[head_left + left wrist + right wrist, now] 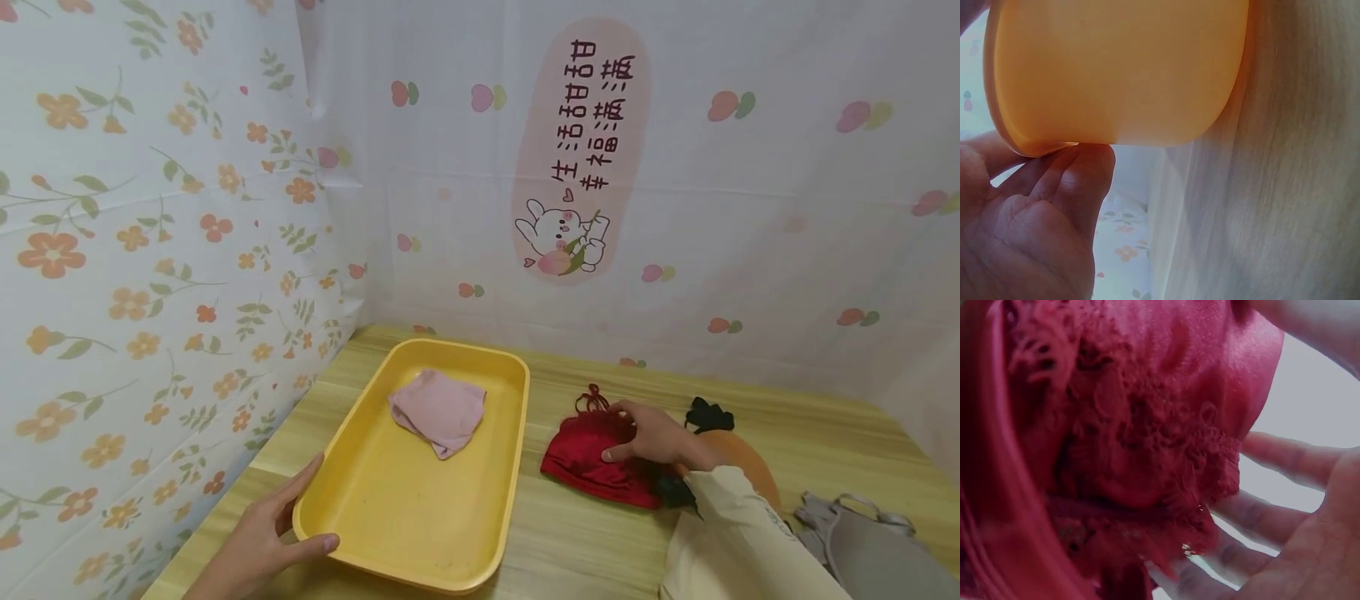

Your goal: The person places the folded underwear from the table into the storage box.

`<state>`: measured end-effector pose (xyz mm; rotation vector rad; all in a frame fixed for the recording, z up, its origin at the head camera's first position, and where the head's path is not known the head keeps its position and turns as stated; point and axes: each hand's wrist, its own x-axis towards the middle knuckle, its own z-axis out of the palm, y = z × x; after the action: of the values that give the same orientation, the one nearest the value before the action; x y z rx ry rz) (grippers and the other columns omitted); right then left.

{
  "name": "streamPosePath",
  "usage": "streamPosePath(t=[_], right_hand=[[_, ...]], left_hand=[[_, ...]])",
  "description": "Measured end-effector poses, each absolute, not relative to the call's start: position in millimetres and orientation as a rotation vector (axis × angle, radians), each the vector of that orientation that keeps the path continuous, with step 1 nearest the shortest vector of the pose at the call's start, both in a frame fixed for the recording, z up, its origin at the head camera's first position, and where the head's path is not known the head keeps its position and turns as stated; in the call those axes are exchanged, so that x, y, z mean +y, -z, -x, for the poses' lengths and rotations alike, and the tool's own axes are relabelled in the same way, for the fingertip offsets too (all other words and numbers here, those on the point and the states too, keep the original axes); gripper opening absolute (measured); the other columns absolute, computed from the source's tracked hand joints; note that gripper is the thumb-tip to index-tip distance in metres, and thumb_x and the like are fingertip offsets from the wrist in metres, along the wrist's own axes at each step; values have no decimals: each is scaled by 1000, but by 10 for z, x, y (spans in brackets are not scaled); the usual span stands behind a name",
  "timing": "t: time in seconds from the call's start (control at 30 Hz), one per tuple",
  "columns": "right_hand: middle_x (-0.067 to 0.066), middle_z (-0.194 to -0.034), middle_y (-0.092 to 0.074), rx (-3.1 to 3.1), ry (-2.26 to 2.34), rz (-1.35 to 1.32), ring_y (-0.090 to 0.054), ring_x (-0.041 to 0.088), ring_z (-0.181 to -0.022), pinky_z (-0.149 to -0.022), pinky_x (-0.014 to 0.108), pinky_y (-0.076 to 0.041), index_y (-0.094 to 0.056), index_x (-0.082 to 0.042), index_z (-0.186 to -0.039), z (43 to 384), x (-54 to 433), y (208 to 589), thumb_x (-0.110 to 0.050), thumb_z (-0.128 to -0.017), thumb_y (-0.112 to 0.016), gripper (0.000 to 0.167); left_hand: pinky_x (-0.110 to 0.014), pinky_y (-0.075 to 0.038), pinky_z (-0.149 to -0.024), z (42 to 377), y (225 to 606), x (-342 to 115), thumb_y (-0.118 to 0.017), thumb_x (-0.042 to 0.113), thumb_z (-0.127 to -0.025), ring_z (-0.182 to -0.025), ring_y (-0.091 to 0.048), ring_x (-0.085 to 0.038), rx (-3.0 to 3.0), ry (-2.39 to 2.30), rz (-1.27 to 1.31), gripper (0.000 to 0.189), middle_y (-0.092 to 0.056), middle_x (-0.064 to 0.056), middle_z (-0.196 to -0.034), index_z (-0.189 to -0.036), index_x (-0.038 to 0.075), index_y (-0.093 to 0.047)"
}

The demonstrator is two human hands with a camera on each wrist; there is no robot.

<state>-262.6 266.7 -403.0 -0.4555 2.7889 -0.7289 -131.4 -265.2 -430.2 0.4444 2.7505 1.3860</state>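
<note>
Head view: at lower left, the yellow tray (412, 517) is clamped by the left hand (258, 529), presumably for steadiness; right of centre, the red garment (579, 454) is pinched by the right hand (654, 433), probably so its folds are held together.

Wood-grain table (585, 542), flowered left sheet (172, 208), white backdrop (442, 158), printed rabbit (558, 229), 2 text columns (577, 93)

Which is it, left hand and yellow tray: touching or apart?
Touching. The left wrist view shows it: the left hand has its fingers against the yellow tray, no gap between.
</note>
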Motion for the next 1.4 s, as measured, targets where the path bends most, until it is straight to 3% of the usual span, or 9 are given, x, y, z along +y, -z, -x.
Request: streamPosePath(t=[0.43,0.67,0.97,1.27,1.4], right_hand=[[29,-138,-55,2751,826,419,-54,46,-122,-95,54,-52,-54,0,-138,2690,2631,4071,-26,-74,-90,79],[28,-132,-58,2549,1119,305,-63,28,-103,-81,34,-54,-50,5,-141,2674,2706,4077,-15,-77,-87,76],[27,-139,-54,2443,1303,270,-60,24,-111,-81,33,-55,-49,0,-146,2662,2792,4053,-18,-83,-82,74],[1,-118,-65,2204,1576,170,-69,15,-97,-80,33,-60,-39,-5,-153,2646,2850,4004,-21,-92,-74,72],[-3,-111,-65,2168,1654,101,-72,13,-88,-78,32,-61,-36,-6,-154,2622,2863,3965,-23,-94,-71,71]], left_hand=[[-43,-58,-94,1309,4314,-2648,-76,18,-90,-139,-34,-52,2744,-1410,-410,91,-28,-31,-160,-161,9,-20],[-50,-55,-96,1317,4321,-2650,-75,18,-91,-141,-30,-54,2718,-1415,-416,90,-25,-31,-161,-162,10,-19],[-50,-54,-98,1316,4329,-2655,-74,18,-92,-142,-28,-53,2690,-1439,-393,90,-24,-30,-162,-162,11,-19],[-46,-56,-96,1316,4326,-2653,-74,18,-91,-141,-32,-53,2693,-1445,-388,90,-25,-31,-161,-162,11,-19],[-42,-57,-96,1314,4324,-2654,-74,18,-91,-141,-34,-51,2685,-1458,-384,90,-25,-31,-161,-162,11,-19]])
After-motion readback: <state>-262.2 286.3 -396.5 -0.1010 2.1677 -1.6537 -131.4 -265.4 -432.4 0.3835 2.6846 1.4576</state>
